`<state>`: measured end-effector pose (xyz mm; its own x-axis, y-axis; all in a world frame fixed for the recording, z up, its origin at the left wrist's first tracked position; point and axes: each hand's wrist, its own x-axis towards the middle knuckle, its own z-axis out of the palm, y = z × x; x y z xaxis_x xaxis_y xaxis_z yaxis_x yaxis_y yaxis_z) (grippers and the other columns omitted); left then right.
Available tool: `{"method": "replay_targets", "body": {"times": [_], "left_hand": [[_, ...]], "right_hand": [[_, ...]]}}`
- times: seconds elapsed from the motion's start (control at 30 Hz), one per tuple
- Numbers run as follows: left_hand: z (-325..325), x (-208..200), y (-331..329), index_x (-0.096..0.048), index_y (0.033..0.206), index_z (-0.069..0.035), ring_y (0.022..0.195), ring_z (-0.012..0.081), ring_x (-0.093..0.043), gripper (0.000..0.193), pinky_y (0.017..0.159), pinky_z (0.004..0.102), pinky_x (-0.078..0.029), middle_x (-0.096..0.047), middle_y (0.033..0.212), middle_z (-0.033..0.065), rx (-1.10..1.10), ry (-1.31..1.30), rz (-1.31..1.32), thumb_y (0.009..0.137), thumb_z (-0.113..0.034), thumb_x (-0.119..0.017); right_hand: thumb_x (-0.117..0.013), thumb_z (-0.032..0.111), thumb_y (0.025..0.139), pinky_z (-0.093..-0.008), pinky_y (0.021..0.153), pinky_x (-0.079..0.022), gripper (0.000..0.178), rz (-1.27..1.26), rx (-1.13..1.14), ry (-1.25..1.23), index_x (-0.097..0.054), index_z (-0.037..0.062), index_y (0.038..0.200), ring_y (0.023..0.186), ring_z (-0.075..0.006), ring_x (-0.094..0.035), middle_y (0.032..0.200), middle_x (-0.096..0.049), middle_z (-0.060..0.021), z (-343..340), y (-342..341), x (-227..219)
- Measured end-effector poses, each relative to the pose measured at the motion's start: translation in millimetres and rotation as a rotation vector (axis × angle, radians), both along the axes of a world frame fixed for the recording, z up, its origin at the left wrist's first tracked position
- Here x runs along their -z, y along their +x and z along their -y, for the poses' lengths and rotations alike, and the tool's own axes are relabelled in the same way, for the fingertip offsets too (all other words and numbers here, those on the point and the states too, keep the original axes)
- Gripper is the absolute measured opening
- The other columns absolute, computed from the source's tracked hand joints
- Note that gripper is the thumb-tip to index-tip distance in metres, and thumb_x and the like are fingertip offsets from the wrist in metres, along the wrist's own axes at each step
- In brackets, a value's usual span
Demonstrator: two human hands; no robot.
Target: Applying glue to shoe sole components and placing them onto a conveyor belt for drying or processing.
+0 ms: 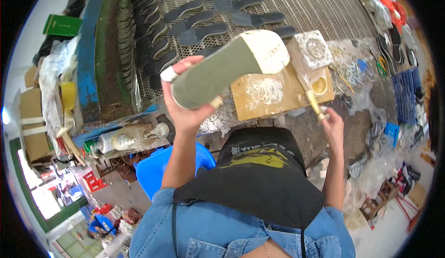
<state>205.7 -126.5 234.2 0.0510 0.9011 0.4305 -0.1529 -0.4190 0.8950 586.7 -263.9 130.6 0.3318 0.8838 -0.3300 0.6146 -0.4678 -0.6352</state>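
My left hand (184, 116) grips the heel end of a long insole (218, 78), olive green with a cream-coloured forefoot. Its fingers wrap round the edges, and at least one fingertip has a white covering. The insole is held up, tilted, over the bench. My right hand (333, 124) is closed round the handle of a brush (314, 103). The brush's bristle end points up beside a glue cup (319, 85) with yellowish contents. Behind the cup stands a white-crusted container (313, 49). Both rest on a tan board (245, 106) smeared with white residue.
Several dark grey soles (199, 33) lie in rows on a perforated metal bed (296, 8) ahead. A blue-edged frame (88, 59) bounds it at left. A blue stool (150, 170) stands by my left elbow. Scissors (381, 67) and a blue crate (407, 93) are at right.
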Motion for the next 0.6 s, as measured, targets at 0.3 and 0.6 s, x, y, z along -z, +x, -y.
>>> {"method": "replay_targets", "body": {"times": [0.3,0.6], "left_hand": [[9,-12,16,-0.044,0.122,-0.006,0.117,0.0287,-0.053,0.079,0.097,0.0427,-0.047,-0.051,0.125,0.0216,0.082,0.212,-0.115,0.056,-0.004,-0.087],[16,-17,17,-0.045,0.122,-0.005,0.114,0.0298,-0.055,0.079,0.096,0.0433,-0.046,-0.052,0.123,0.0217,0.092,0.278,-0.132,0.056,-0.009,-0.089]], "right_hand": [[-0.063,-0.001,0.087,-0.0213,0.071,-0.047,0.033,-0.555,-0.082,0.598,-0.061,-0.003,0.12,0.085,-0.0065,-0.059,0.099,-0.066,-0.0039,-68,-111,-153],[-0.066,-0.001,0.078,-0.0335,0.069,-0.048,0.031,-0.167,-0.332,0.702,-0.066,0.001,0.109,0.076,-0.0269,-0.062,0.086,-0.062,-0.0123,-86,-134,-169]]}}
